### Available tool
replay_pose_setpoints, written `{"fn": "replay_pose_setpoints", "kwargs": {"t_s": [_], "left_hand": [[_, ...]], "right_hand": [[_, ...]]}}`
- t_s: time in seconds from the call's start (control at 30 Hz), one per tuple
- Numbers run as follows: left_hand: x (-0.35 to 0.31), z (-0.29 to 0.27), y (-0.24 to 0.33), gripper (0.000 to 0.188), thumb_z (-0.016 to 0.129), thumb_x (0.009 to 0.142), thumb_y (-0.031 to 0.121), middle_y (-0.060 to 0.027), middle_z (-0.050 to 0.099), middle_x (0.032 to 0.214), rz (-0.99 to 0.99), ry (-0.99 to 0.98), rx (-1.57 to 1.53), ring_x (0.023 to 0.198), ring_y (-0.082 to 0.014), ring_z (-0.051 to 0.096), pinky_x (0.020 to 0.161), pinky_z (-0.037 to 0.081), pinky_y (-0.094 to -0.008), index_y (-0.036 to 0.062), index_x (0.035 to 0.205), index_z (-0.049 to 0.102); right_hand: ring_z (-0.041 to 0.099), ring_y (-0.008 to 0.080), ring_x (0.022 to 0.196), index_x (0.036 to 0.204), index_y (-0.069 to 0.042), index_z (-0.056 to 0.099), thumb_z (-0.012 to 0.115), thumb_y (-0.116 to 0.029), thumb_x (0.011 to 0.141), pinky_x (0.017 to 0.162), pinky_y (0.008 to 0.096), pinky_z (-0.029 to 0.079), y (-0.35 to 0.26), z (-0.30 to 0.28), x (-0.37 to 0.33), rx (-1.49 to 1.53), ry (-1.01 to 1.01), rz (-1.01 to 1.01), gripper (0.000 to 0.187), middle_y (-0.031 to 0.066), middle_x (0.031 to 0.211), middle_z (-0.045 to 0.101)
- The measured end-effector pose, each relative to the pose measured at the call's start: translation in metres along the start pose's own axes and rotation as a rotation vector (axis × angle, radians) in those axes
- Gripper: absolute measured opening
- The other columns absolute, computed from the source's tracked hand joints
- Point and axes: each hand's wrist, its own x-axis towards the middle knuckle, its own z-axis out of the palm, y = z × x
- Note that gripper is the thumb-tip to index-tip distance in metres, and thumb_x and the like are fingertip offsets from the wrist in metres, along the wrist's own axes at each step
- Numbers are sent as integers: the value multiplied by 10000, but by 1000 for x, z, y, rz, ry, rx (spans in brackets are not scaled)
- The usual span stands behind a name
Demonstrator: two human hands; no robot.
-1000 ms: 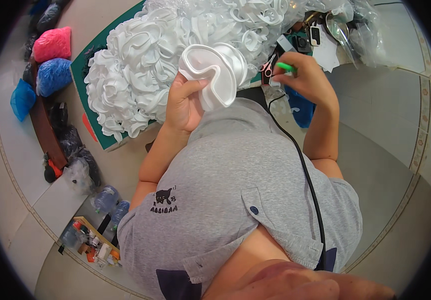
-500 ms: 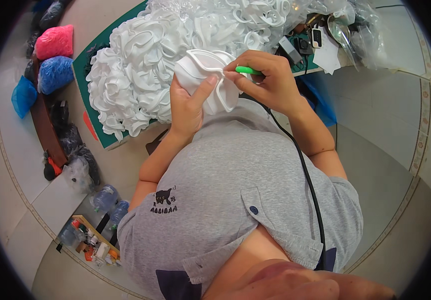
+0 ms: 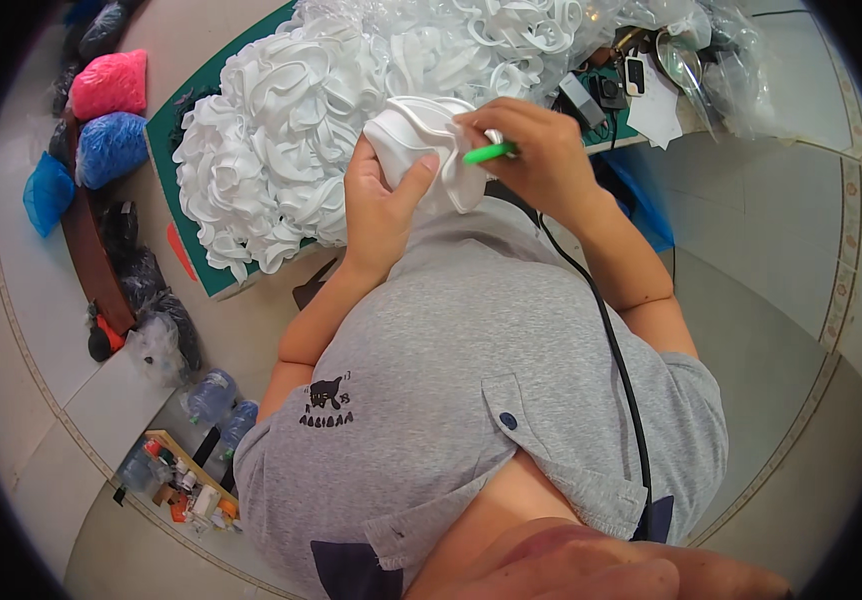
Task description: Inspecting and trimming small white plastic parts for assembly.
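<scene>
Beside the near edge of the green counter (image 3: 160, 145), the person's left hand (image 3: 379, 215) held a white padded piece (image 3: 409, 138), its fingers wrapped around 1 side and the thumb laid on the front. The right hand (image 3: 541, 160) kept its fingers narrow around a slim green tool (image 3: 491, 152), close to the piece's right edge; I couldn't tell whether they touched it. Behind the piece, a big heap of curled white pieces (image 3: 261, 150) spread over the counter. To the right lay a grey box (image 3: 580, 102) and white paper (image 3: 655, 112). Off left sat 1 pink bundle (image 3: 109, 85) and 2 blue bundles (image 3: 113, 150).
</scene>
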Motion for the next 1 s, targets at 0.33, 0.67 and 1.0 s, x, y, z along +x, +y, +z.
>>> {"fn": "replay_pose_setpoints", "kwargs": {"t_s": [0.33,0.67,1.0], "left_hand": [[5,-13,1,367,567,894,145,-84,591,1105,-293,-33,-560,994,-163,579,878,458,-291,0,1218,475],[13,-19,-10,366,434,975,301,-80,596,1125,-504,-63,-721,1004,-199,592,898,480,-348,30,1210,509],[12,-11,-2,349,425,969,296,-76,598,1131,-533,-133,-804,1027,-191,584,895,482,-359,54,1199,527]], "right_hand": [[471,94,558,800,-5,623,721,-54,766,506,221,362,5,-22,0,242,-93,223,114,25,614,536],[433,117,551,902,-37,649,723,-67,755,491,229,352,5,-16,4,168,-55,224,167,47,770,565],[622,182,693,956,-86,667,734,-99,651,574,277,503,6,3,28,-230,-29,-346,313,19,867,601]]}}
